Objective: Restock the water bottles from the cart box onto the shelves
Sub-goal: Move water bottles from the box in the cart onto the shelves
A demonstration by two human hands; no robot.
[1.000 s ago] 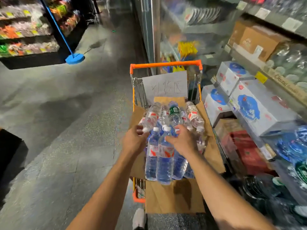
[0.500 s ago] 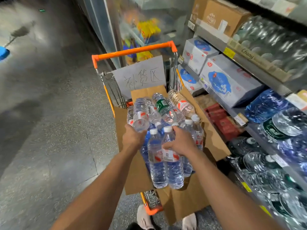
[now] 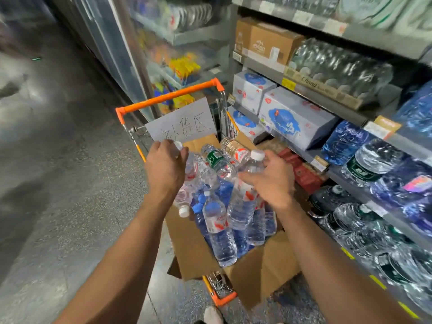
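Handwritten "补货区" on white paper sign (image 3: 181,122), fixed at handle end of cart (image 3: 168,97). "evian" printed on brown carton (image 3: 264,40), upper shelf. "Chang" in script on cardboard tray front (image 3: 320,86), shelf below. Bottle labels and shelf-edge price tags too blurred to read.

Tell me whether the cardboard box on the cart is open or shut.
Open. The cardboard box has its flaps folded outward over the cart, and the water bottles inside show from above.
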